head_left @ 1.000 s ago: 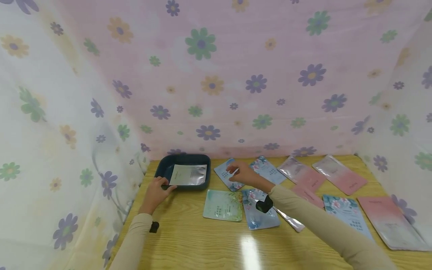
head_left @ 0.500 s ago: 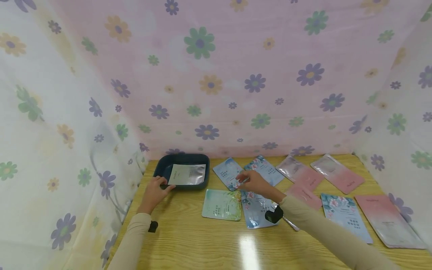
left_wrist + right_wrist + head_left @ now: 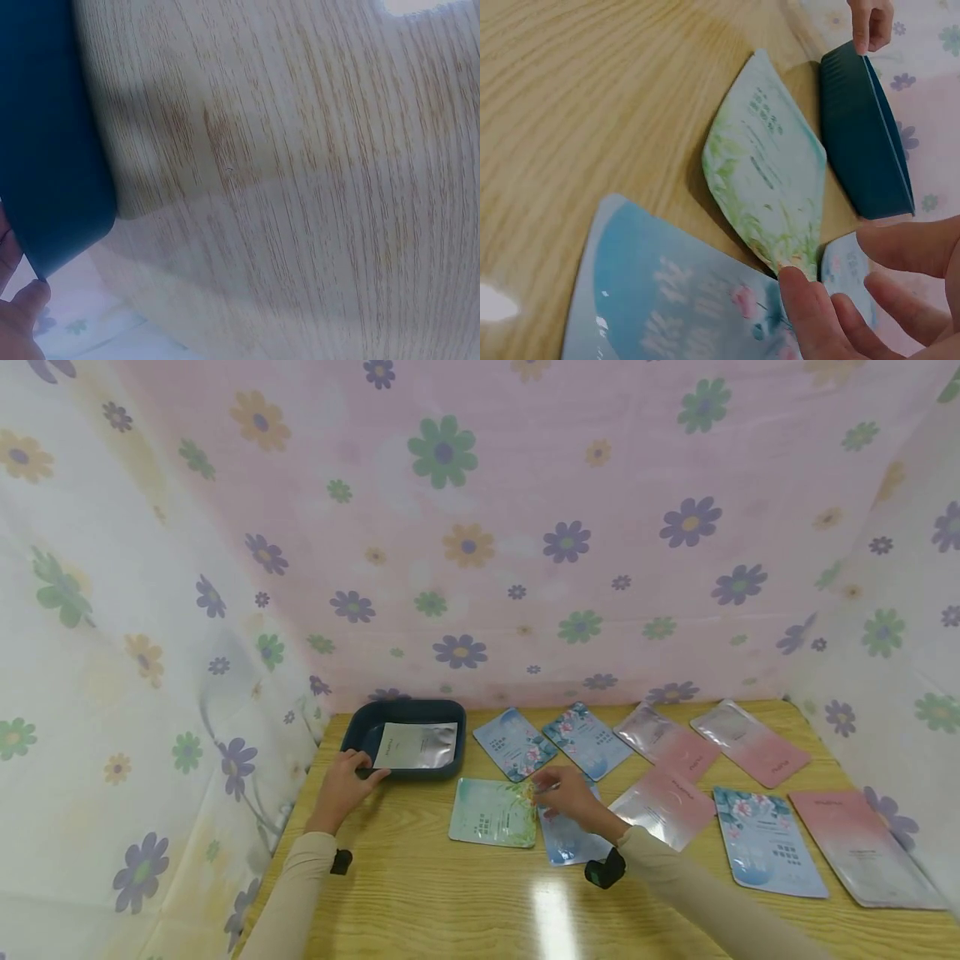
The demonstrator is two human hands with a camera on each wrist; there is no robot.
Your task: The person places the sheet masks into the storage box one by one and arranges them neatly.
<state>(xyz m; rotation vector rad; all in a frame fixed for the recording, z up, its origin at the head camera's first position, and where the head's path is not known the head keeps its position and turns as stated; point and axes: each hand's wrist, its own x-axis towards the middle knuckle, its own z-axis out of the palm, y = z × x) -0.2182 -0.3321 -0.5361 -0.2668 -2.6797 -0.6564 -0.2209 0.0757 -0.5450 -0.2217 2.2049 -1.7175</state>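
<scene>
My left hand (image 3: pixel 347 789) pinches the front-left rim of a dark blue plastic basin (image 3: pixel 408 774) between thumb and fingers. Inside the basin lies a pale green and silver face mask packet (image 3: pixel 420 746). My right hand (image 3: pixel 573 797) hovers over a blue floral face mask packet (image 3: pixel 566 847), by the right edge of a light green face mask packet (image 3: pixel 491 814). In the right wrist view, a fingertip meets the corner of the green packet (image 3: pixel 769 165), with the thumb held apart. Both packets appear to lie on the table.
Two more blue floral packets (image 3: pixel 513 743) (image 3: pixel 587 739) lie behind my right hand. Pink and silver packets (image 3: pixel 667 806) are spread to the right, with another blue one (image 3: pixel 768 843) among them. Flowered curtains (image 3: pixel 465 568) enclose the wooden table (image 3: pixel 420 893).
My right hand has come down and toward me, from above the rear blue packet to the green packet's right edge. The left hand stays on the basin rim.
</scene>
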